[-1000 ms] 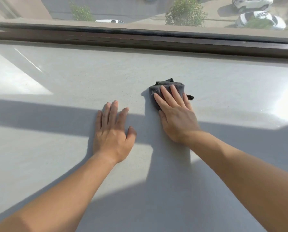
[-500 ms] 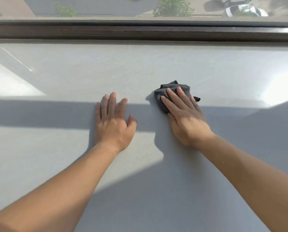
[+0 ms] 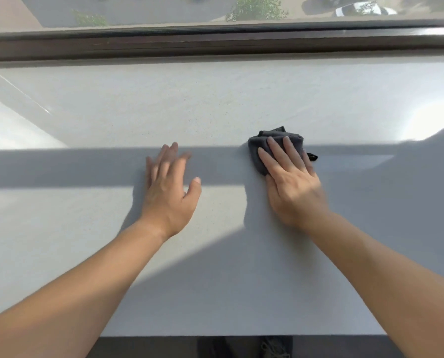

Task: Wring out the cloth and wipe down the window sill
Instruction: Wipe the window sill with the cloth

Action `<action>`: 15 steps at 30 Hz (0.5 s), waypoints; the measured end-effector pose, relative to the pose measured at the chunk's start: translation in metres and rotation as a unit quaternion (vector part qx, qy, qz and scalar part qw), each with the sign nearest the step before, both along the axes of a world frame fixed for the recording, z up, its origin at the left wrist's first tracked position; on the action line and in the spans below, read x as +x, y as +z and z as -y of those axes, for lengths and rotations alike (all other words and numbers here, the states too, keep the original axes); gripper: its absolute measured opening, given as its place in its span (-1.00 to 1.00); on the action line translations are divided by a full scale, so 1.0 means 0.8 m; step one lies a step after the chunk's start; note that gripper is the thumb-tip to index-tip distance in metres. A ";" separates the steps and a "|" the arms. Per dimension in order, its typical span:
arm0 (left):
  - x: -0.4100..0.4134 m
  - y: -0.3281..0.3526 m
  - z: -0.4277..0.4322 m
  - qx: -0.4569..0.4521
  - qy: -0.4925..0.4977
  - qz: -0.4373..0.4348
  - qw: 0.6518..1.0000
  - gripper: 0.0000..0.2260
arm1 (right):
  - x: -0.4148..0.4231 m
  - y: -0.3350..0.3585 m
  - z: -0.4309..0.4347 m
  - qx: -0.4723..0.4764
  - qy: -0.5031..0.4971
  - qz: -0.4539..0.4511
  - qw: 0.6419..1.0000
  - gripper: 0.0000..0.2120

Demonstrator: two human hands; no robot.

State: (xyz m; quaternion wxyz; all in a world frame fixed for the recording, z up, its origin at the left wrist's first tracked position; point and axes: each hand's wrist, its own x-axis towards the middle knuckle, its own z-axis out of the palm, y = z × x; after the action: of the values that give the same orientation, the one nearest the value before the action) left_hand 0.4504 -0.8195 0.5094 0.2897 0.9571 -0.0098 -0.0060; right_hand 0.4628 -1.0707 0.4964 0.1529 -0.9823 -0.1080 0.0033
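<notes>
A bunched dark grey cloth [image 3: 276,139] lies on the wide pale grey window sill [image 3: 215,107], right of centre. My right hand [image 3: 290,182] presses flat on it, fingers spread over the cloth, most of which is hidden under the palm. A small black tag [image 3: 312,156] sticks out at the cloth's right side. My left hand [image 3: 168,192] is to the left of the cloth, empty, fingers apart and blurred, over the sill a hand's width away.
A dark brown window frame [image 3: 215,43] runs along the sill's far edge, with glass above it. The sill's near edge [image 3: 241,335] lies at the bottom, with dark floor and a shoe [image 3: 275,347] below. Sunlit patches and shadows cross the sill.
My right hand has slid the cloth to the right and toward me across the sill. My left hand has stayed beside it, its fingers now blurred with movement.
</notes>
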 end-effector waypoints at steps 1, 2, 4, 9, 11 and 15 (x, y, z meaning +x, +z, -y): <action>-0.013 -0.002 0.003 0.028 -0.012 0.008 0.999 -0.49 | 0.000 0.001 -0.003 0.006 -0.036 -0.006 0.999 -0.50; -0.027 -0.005 0.007 0.048 -0.024 0.008 0.999 -0.50 | -0.003 0.002 -0.012 0.009 -0.062 -0.008 0.998 -0.49; -0.052 -0.012 0.012 0.070 -0.039 -0.013 0.997 -0.46 | -0.025 0.002 -0.038 0.000 -0.054 0.002 0.999 -0.49; -0.059 -0.021 0.013 0.136 -0.044 -0.013 0.990 -0.42 | -0.067 -0.002 -0.031 -0.032 0.116 -0.006 0.993 -0.47; -0.057 -0.022 0.013 0.140 -0.045 -0.016 0.989 -0.41 | -0.055 0.000 -0.004 -0.042 0.055 -0.022 0.997 -0.46; -0.055 -0.023 0.013 0.133 -0.050 -0.026 0.990 -0.40 | -0.068 0.001 -0.021 -0.022 -0.082 -0.024 0.996 -0.44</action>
State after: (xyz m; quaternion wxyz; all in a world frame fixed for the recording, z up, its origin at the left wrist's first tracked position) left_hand 0.4063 -0.8298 0.4910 0.1597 0.9848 -0.0492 -0.0466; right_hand 0.4081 -1.0537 0.4975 0.1339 -0.9906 -0.0230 0.0170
